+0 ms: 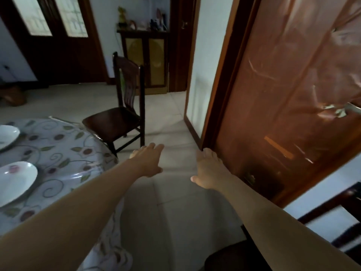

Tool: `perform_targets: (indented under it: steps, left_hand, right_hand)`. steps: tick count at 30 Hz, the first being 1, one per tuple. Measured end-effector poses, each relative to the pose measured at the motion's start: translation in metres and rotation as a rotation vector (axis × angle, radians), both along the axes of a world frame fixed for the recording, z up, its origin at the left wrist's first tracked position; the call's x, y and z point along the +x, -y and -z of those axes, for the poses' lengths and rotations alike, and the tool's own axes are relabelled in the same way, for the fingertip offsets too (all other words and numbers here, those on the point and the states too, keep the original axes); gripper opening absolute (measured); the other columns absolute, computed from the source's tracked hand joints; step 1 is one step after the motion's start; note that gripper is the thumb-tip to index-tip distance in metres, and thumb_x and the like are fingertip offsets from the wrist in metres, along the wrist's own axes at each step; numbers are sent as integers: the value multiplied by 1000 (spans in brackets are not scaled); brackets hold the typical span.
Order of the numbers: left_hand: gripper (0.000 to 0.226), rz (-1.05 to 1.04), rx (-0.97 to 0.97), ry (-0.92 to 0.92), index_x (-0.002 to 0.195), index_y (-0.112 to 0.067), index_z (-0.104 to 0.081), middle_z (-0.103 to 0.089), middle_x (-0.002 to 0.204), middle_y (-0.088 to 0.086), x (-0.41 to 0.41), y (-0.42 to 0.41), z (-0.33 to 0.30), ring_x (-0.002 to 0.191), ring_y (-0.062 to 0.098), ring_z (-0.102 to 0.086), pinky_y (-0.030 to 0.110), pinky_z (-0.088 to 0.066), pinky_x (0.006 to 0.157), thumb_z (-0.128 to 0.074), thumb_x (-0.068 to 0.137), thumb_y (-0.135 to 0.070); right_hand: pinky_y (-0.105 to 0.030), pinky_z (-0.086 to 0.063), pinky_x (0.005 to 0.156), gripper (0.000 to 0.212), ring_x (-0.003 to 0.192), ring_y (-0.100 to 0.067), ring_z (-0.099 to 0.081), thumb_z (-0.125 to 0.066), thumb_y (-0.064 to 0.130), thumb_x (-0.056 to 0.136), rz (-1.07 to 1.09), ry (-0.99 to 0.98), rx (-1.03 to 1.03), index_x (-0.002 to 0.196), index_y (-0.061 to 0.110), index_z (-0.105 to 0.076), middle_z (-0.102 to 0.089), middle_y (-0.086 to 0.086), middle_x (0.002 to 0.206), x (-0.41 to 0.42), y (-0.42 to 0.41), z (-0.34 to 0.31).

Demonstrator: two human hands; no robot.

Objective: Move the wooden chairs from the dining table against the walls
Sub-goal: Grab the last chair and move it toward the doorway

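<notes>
Hands reach forward, both empty. The left hand (149, 162) is stretched out palm down over the pale tiled floor (168, 202), its fingers (154, 148) extended and slightly spread, holding nothing. The right hand (208, 170) is likewise flat and open, thumb out to the side, its fingertips (205, 152) at the lower edge of a brown door (283, 94) that stands on the right.

One wooden chair (119, 116) stands just beyond the left hand's fingers, near but not touched; a strip of floor shows between them. Its seat faces the dining table (64, 153), tucked close to the round edge, and its tall back is upright toward the room's far side. The table wears a flowered cloth and carries two white plates, a near one (15, 182) and a farther one (7, 135).

A second dark chair (340, 208) sits at the lower right, beside the right forearm, against the white wall. A low cabinet (145, 59) stands against the far wall.
</notes>
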State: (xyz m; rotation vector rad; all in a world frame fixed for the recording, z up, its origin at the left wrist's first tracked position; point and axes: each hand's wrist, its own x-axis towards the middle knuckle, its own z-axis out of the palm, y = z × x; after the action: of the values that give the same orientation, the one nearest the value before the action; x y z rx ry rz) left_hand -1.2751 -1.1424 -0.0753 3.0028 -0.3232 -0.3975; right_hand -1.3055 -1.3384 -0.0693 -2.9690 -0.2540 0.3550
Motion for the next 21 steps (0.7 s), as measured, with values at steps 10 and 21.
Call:
perform_targets:
  steps: [10, 21]
  left_hand:
    - [81, -200, 9, -1, 144, -16, -22, -37, 141, 11, 58, -83, -3, 128, 31, -41, 47, -39, 102, -67, 79, -37]
    - [81, -349, 4, 25, 145, -19, -18, -36, 145, 10, 230, -93, -11, 128, 32, -42, 48, -38, 102, -64, 82, -37]
  right_hand:
    - [-44, -28, 107, 84, 136, -37, -21, -65, 37, 82, -183, -3, 17, 145, 14, -15, -18, -19, 149, 103, -81, 0]
    - [-44, -32, 103, 76, 131, -37, -26, -63, 28, 82, -336, -1, 44, 143, 15, -18, -23, -18, 144, 305, -107, -1]
